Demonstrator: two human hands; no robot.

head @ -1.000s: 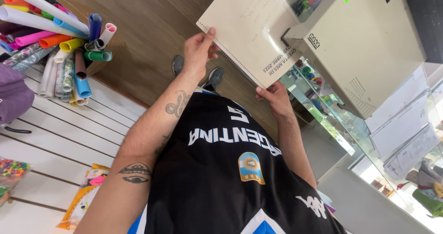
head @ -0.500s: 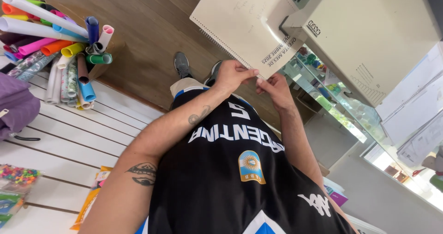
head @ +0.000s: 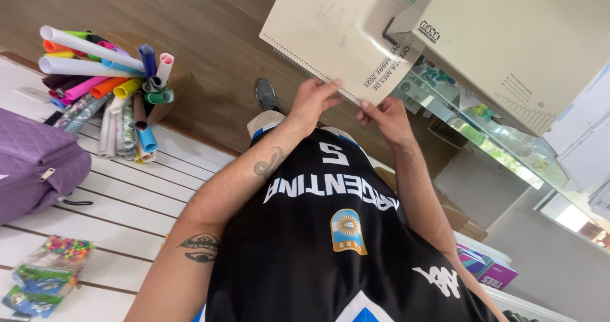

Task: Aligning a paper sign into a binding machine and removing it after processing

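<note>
A cream spiral-bound pad (head: 333, 33) hangs out in front of the chest, partly under a beige machine (head: 515, 39). It looks light, stiff and thin, best pinched by its near edge. The left hand (head: 316, 100) and right hand (head: 384, 115) both pinch that edge. Coloured paper rolls (head: 108, 84) stand well apart.
</note>
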